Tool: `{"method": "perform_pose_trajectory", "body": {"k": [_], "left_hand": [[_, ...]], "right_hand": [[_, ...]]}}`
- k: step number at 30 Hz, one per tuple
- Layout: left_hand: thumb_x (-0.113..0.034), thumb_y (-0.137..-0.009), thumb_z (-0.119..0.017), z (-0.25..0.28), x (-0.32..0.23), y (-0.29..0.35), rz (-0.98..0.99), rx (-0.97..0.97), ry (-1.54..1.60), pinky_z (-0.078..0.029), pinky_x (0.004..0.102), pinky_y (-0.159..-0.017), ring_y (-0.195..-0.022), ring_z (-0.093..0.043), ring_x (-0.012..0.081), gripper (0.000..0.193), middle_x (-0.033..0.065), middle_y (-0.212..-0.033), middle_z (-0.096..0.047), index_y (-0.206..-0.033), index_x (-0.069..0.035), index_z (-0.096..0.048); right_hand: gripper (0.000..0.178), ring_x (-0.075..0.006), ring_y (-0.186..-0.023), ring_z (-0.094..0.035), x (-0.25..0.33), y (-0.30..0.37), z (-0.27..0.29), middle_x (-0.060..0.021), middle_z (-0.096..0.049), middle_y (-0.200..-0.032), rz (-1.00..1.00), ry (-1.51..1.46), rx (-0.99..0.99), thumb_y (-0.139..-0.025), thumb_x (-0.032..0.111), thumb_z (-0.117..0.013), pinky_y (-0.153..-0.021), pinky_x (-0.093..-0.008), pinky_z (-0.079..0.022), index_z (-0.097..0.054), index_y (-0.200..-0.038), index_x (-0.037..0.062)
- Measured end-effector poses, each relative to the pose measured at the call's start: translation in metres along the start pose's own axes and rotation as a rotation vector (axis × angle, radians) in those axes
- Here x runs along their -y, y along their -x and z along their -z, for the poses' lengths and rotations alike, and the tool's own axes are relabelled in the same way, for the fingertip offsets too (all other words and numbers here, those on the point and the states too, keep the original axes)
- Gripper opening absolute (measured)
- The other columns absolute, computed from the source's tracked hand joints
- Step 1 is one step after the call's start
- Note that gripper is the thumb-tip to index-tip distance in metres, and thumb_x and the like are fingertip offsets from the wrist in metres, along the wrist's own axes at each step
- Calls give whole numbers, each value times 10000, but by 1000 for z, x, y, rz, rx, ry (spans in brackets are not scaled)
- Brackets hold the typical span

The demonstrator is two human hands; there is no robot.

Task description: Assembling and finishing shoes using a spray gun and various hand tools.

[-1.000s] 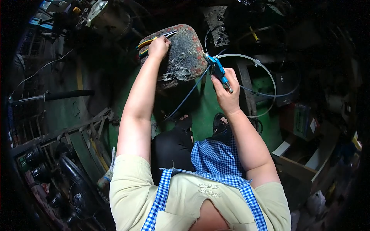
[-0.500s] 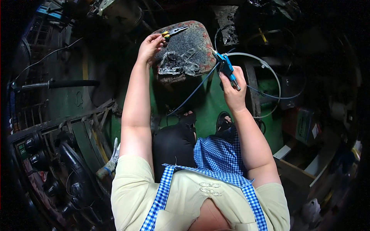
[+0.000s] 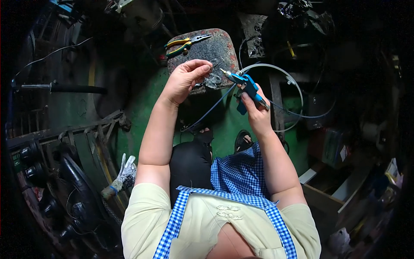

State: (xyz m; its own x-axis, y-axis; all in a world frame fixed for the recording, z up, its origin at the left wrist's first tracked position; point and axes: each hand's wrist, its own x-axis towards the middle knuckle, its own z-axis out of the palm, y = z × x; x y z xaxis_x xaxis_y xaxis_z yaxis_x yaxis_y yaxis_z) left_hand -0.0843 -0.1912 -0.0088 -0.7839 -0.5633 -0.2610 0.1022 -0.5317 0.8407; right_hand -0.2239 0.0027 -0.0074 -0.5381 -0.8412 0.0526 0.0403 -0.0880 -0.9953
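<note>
My right hand (image 3: 259,116) is wrapped round a blue hand-held gun (image 3: 248,88) with a thin metal nozzle and a knob at its rear. Its nozzle points up and left, close to the fingertips of my left hand (image 3: 186,82). Thumb and fingers of that left hand are pinched together over the worn stool top (image 3: 200,52); anything between them is too small to make out. Yellow-and-green-handled pliers (image 3: 188,44) lie loose on the far part of the stool. Several clear plastic pieces (image 3: 212,81) lie on its near edge, partly behind my left hand.
A clear hose (image 3: 297,84) and a dark blue hose (image 3: 215,103) run by the gun. At left stands a metal rack (image 3: 64,137) with black rounded parts (image 3: 79,181) and a whitish glove (image 3: 126,170). An open wooden box (image 3: 327,185) stands on the right over green floor (image 3: 224,116).
My left hand has let go of the pliers onto the stool and moved nearer and right, fingers pinched. The gun has shifted slightly toward me, its nozzle turned more leftward.
</note>
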Motion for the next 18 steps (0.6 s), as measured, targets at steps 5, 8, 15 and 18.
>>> {"method": "perform_pose_trajectory", "body": {"k": [5,8,15,18], "left_hand": [[-144,-879,-674,-6,-3,9,1,14,28,-457,195,-706,-813,-607,66,161,9,-907,-680,-1008,-47,-682],[-140,-879,-673,-7,-3,8,-23,53,-14,-433,185,-677,-782,-586,54,151,8,-898,-678,-994,-42,-686],[-130,-883,-666,-8,-3,10,-5,53,-47,-408,172,-673,-776,-559,38,143,2,-887,-674,-989,-37,-688],[-130,-883,-666,-8,-6,11,-18,72,-94,-428,178,-705,-803,-561,37,141,-4,-886,-667,-983,-33,-684]], "right_hand": [[257,-91,-877,-499,8,4,-6,3,-536,-998,-88,-140,36,-933,149,-594,-798,-231,-400,-618,-1155,20],[285,-86,-878,-501,6,4,-5,10,-539,-990,-119,-156,45,-935,169,-601,-802,-232,-409,-613,-1183,30],[281,-80,-860,-497,9,3,-6,16,-536,-975,-164,-147,52,-940,177,-598,-788,-238,-426,-614,-1186,43],[271,-76,-854,-488,9,3,-8,19,-531,-953,-134,-158,50,-939,173,-599,-745,-229,-422,-616,-1179,48]]}}
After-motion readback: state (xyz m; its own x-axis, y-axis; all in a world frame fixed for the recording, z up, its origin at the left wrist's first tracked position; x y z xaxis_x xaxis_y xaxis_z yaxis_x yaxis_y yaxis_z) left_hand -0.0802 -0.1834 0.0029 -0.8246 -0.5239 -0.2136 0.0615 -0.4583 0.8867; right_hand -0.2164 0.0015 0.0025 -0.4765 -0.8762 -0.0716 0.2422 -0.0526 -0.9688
